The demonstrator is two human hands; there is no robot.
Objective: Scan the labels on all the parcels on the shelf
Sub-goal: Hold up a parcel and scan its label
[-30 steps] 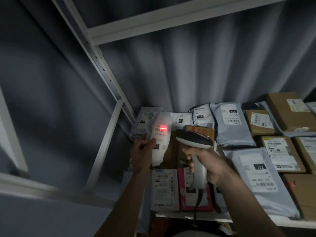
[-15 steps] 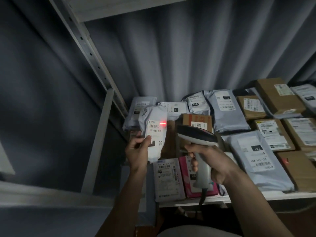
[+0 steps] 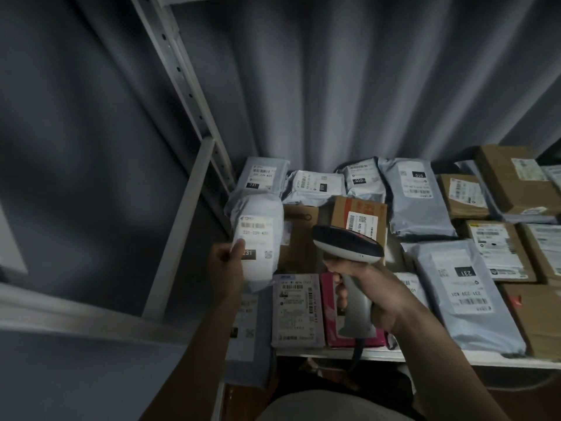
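- Two hands shared the job — the left hand (image 3: 226, 270) held a soft white plastic mailer (image 3: 258, 244) upright, label facing the reader.
- Its grip pinched the mailer's lower edge above the white metal shelf (image 3: 379, 355).
- The right hand (image 3: 368, 294) clenched a grey pistol-shaped barcode scanner (image 3: 349, 247), aimed leftward — presumably for reading.

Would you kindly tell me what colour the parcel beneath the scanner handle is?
Pink: the flat pink parcel, head view.

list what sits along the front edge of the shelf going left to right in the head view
white-labelled flat parcel → pink parcel, partly behind the scanner in the right hand → grey mailer marked 231 → brown box
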